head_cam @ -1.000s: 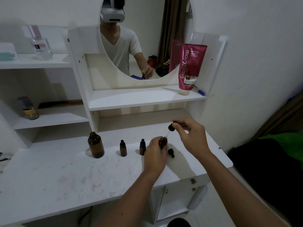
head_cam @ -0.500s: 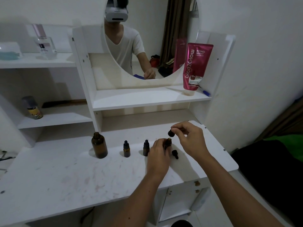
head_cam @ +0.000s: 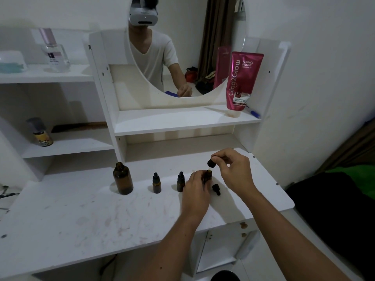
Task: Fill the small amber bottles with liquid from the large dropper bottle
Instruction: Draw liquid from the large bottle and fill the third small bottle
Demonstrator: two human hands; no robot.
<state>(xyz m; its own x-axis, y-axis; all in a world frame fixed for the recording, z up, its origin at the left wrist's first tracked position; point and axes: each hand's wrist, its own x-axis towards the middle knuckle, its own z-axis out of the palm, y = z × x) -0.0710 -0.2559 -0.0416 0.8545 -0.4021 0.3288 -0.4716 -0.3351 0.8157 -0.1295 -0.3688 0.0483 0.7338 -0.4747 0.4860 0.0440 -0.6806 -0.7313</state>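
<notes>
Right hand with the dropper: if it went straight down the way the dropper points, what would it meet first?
Most likely the open mouth of the small amber bottle held by the left hand; the right hand holds the dropper just above it.

On the table (head_cam: 60,230), large bottle (head_cam: 123,178) stands left of two capped bottles (head_cam: 156,183); loose cap (head_cam: 216,189) rightmost.

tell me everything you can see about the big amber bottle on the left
The large amber bottle is dark brown, glass by the look of it, round-bodied with a narrow neck. Its mouth is open, with no cap or dropper in it. It stands upright on the white tabletop, left of the small bottles, and neither hand touches it.
</notes>
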